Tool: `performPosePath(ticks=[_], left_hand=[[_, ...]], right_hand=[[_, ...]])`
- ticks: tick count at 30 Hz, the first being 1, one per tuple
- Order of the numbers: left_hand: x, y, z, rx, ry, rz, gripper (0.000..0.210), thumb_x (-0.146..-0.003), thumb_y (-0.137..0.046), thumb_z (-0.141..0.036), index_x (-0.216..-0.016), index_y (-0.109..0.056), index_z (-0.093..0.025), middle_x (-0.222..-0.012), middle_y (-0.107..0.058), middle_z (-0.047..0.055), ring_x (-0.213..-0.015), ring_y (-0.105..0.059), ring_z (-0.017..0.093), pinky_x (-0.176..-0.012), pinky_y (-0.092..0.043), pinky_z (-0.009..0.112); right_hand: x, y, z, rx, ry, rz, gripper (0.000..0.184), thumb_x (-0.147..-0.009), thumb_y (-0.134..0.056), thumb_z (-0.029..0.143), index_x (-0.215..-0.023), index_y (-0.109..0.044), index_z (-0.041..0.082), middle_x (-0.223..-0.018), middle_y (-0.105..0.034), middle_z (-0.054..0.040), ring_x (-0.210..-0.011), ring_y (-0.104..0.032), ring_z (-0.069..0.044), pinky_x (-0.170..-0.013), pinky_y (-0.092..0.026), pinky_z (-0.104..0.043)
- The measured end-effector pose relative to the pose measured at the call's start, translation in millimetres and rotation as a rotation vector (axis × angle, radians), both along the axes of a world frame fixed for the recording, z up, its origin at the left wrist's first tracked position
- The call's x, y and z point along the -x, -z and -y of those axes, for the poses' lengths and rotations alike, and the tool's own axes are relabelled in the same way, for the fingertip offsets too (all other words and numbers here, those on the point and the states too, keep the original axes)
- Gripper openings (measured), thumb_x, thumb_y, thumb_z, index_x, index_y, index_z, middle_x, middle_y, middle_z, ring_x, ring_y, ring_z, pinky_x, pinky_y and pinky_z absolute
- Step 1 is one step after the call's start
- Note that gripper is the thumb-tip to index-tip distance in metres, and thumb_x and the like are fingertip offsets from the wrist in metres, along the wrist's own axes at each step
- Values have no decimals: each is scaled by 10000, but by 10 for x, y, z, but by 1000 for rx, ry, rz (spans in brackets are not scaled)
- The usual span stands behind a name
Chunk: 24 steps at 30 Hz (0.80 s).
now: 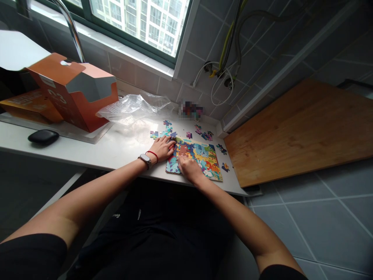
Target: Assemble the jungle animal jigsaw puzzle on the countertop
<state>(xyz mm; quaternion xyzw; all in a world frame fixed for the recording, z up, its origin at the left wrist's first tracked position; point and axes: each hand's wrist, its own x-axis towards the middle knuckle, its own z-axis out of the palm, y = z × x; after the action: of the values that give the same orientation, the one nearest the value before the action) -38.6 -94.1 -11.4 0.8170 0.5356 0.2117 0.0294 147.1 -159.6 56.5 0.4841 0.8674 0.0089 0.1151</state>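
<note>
A colourful jigsaw puzzle [201,151] with animal pictures lies near the counter's front edge. My left hand [163,147], wearing a watch [145,159] and a red cord [152,154], rests with fingers stretched out at the puzzle's upper left edge. Over the puzzle's left part, my right hand [189,170] is curled with its fingertips pressed together and pointing down; whatever is between them is hidden. Loose puzzle pieces lie around, among them one [154,134] left of the left hand, one [189,135] above the puzzle and one [225,167] at its right.
On the white counter [128,149], clear plastic wrapping [140,109] lies behind my left hand. An open orange box [78,93] and a black rounded object [43,137] are farther left. A wooden board [300,132] leans at the right; cables [230,46] hang on the wall.
</note>
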Motion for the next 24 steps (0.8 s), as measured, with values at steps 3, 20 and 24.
performPosePath(ticks=[3, 20, 24], left_hand=[[2, -4, 1, 0, 16, -5, 447, -1029, -447, -390, -1384, -663, -224, -1558, -550, 129, -1390, -497, 366, -1072, -417, 530], [11, 40, -41, 8, 87, -6, 405, -1024, -454, -321, -1344, -671, -202, -1570, -552, 121, -1437, -495, 358, -1107, -436, 514], [31, 27, -81, -6, 123, -35, 412, -1020, -475, -315, -1367, -655, -184, -1552, -566, 136, -1420, -503, 379, -1079, -461, 530]], right_hand=[[-34, 55, 41, -23, 8, -39, 387, -1029, -448, 134, -1370, -626, 90, -1445, -647, -213, -1324, -644, -281, -1075, -544, -357], [-397, 40, -805, -79, 141, -522, 331, -980, -650, 279, -1261, -723, 121, -1295, -726, -164, -1242, -639, -265, -1126, -455, -392], [-415, 109, -1127, 49, 99, -530, 433, -953, -702, 319, -1354, -685, 157, -1397, -665, -174, -1310, -609, -270, -1164, -430, -433]])
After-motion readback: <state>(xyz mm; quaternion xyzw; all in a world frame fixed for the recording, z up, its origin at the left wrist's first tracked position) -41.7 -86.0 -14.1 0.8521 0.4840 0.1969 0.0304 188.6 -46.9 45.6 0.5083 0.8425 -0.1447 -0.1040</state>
